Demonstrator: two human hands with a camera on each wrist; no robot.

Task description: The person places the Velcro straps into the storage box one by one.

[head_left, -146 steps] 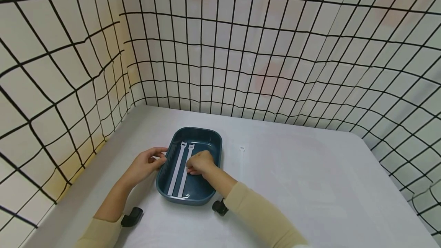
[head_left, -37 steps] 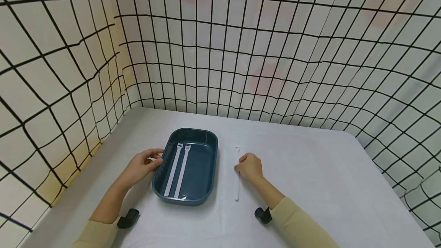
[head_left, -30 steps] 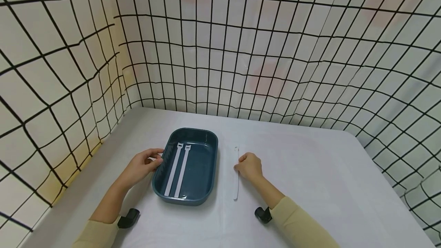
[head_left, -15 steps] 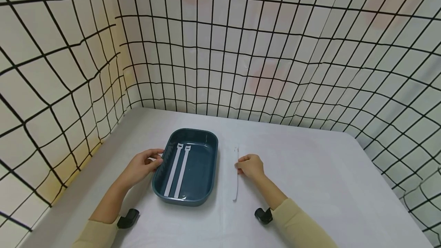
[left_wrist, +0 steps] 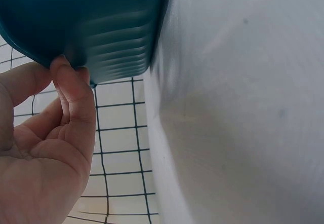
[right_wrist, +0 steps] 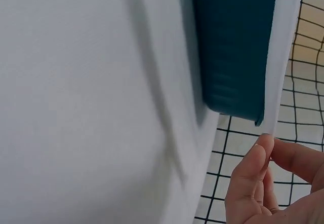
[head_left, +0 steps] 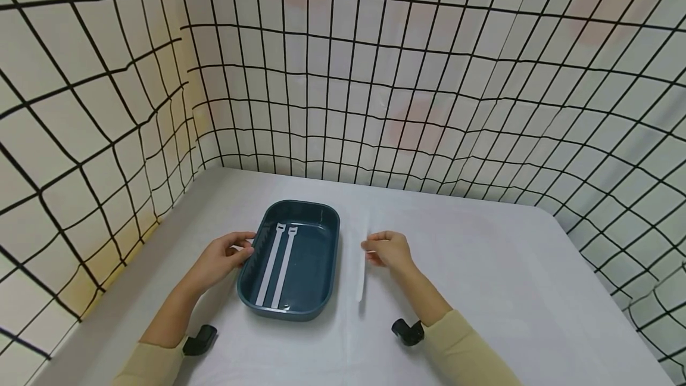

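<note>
My right hand [head_left: 391,252] pinches a white cable strap [head_left: 361,282] between thumb and fingers, just right of a dark teal tray [head_left: 308,276]. The strap hangs above the table, its lower end toward me. In the right wrist view it stretches up from the fingertips as a pale band [right_wrist: 279,57], overlapping the tray's side [right_wrist: 233,46]. At the tray's left rim, my left hand [head_left: 222,255] grips the edge with thumb and fingers [left_wrist: 73,89]. Two white straps, a left one [head_left: 270,267] and a right one [head_left: 284,267], lie side by side in the tray, slotted heads at the far end.
The tray stands on a white-covered table [head_left: 482,290]. Black grid netting [head_left: 343,106] over pale walls closes off the back and both sides. A small black wrist camera shows on each forearm, the left one [head_left: 200,339] and the right one [head_left: 407,332].
The right hand went from a strap inside the tray to the strap on the table at right, then lifted it and shifted slightly left. The left hand stays at the rim.
</note>
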